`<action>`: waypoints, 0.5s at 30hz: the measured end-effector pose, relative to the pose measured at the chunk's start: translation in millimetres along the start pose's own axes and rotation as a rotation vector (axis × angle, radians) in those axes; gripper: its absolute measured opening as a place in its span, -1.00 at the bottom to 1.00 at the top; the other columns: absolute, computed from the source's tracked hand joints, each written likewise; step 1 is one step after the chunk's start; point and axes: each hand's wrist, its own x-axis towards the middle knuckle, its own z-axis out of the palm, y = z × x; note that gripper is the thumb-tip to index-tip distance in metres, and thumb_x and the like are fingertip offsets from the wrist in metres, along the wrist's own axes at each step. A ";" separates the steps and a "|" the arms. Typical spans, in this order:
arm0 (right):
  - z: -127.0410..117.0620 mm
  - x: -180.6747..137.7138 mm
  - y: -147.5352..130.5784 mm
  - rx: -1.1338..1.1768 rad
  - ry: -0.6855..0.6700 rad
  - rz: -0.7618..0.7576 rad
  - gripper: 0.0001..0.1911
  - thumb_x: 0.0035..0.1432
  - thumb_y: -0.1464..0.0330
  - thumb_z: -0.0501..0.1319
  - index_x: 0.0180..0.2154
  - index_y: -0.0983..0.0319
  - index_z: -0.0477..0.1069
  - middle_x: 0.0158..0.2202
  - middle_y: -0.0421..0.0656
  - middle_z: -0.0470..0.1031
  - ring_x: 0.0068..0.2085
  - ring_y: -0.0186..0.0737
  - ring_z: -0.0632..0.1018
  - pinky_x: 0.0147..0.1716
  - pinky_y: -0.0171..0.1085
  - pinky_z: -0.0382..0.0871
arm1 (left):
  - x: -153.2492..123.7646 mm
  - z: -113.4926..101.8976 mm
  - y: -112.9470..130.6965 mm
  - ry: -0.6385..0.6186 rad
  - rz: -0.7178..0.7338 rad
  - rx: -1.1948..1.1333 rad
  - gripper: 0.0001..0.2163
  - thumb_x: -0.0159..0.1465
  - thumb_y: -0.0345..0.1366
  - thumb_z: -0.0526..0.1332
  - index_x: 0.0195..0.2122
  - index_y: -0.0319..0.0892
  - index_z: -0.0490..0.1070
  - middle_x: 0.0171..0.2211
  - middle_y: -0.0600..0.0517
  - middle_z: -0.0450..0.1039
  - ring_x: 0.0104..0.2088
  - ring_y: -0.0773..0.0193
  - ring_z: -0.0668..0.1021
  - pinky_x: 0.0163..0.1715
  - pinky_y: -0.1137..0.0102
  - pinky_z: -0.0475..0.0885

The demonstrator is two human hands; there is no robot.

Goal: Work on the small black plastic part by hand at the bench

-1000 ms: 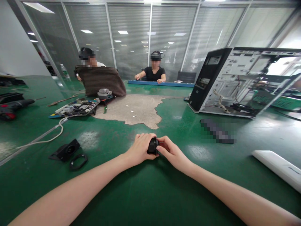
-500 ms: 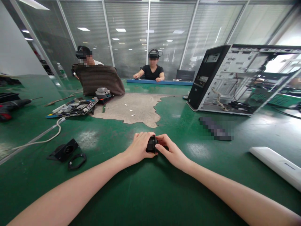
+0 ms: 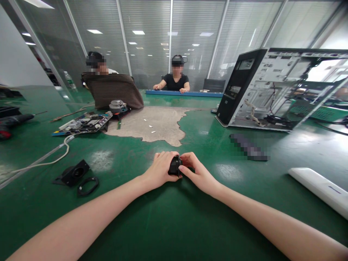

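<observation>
A small black part with a round rim (image 3: 174, 166) is between my hands, just above or on the green table (image 3: 163, 224); its exact kind I cannot make out. My left hand (image 3: 161, 167) is wrapped round its left side, thumb below and fingers over the top. From the right, my right hand (image 3: 196, 168) pinches the rim with thumb and fingertips. To the left lie a black square plate with a round hole (image 3: 77, 173) and a black ring (image 3: 87, 186).
An opened computer case (image 3: 244, 90) stands at the right, near a white device (image 3: 320, 188) and a blurred dark object (image 3: 248, 146). A circuit board (image 3: 83, 124), a cable (image 3: 63, 150) and a drill (image 3: 16, 121) lie left. Two people (image 3: 177, 78) sit across the table.
Both hands keep their hold on the black part, with hardly any visible motion. The whole view has shifted very slightly.
</observation>
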 end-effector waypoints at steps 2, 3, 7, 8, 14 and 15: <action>-1.4 -0.9 -1.7 -0.031 -0.014 -0.006 -0.80 0.13 0.38 0.09 -0.16 0.21 0.19 -0.23 -0.15 0.35 -0.19 -0.26 0.43 -0.13 -0.16 0.34 | 0.2 -0.3 0.4 -0.004 -0.003 -0.002 -0.46 -0.04 -0.19 0.29 -0.05 -0.11 0.10 -0.16 0.00 0.32 -0.15 0.12 0.36 -0.19 0.27 0.14; -2.2 -1.6 -2.7 -0.044 -0.028 -0.014 -0.80 0.12 0.38 0.09 -0.17 0.21 0.20 -0.23 -0.15 0.35 -0.19 -0.25 0.43 -0.12 -0.15 0.34 | 0.2 -0.4 0.5 -0.007 -0.005 -0.001 -0.46 -0.03 -0.19 0.28 -0.05 -0.11 0.10 -0.15 0.00 0.32 -0.15 0.12 0.36 -0.19 0.27 0.14; -3.6 -4.8 -5.5 -0.027 -0.072 -0.055 -0.81 0.10 0.39 0.12 -0.19 0.19 0.20 -0.23 -0.17 0.35 -0.15 -0.25 0.43 -0.08 -0.17 0.32 | 0.1 -0.2 -0.1 -0.014 -0.006 0.007 -0.46 -0.04 -0.22 0.29 -0.05 -0.11 0.10 -0.15 0.00 0.32 -0.16 0.11 0.36 -0.19 0.27 0.14; -3.3 -5.1 -5.4 -0.007 -0.077 -0.048 -0.82 0.12 0.38 0.10 -0.19 0.18 0.19 -0.24 -0.18 0.36 -0.17 -0.26 0.44 -0.10 -0.19 0.33 | 0.1 0.0 -0.3 -0.013 -0.005 0.007 -0.46 -0.04 -0.22 0.29 -0.05 -0.11 0.10 -0.15 0.00 0.32 -0.16 0.11 0.36 -0.19 0.27 0.14; 1.6 -2.1 -0.7 0.055 -0.007 0.004 -0.89 0.14 0.36 0.07 -0.24 0.18 0.17 -0.30 -0.20 0.35 -0.24 -0.31 0.46 -0.20 -0.26 0.37 | 0.1 0.7 -1.1 -0.004 0.013 0.017 -0.46 -0.04 -0.19 0.29 -0.06 -0.12 0.11 -0.17 0.02 0.32 -0.17 0.13 0.36 -0.21 0.29 0.14; 1.8 -1.5 -0.2 0.055 0.005 0.011 -0.85 0.13 0.36 0.08 -0.22 0.18 0.17 -0.28 -0.19 0.35 -0.22 -0.30 0.46 -0.17 -0.24 0.36 | 0.1 0.8 -1.2 -0.001 0.016 0.018 -0.46 -0.04 -0.19 0.29 -0.06 -0.12 0.11 -0.17 0.02 0.32 -0.17 0.13 0.36 -0.22 0.29 0.14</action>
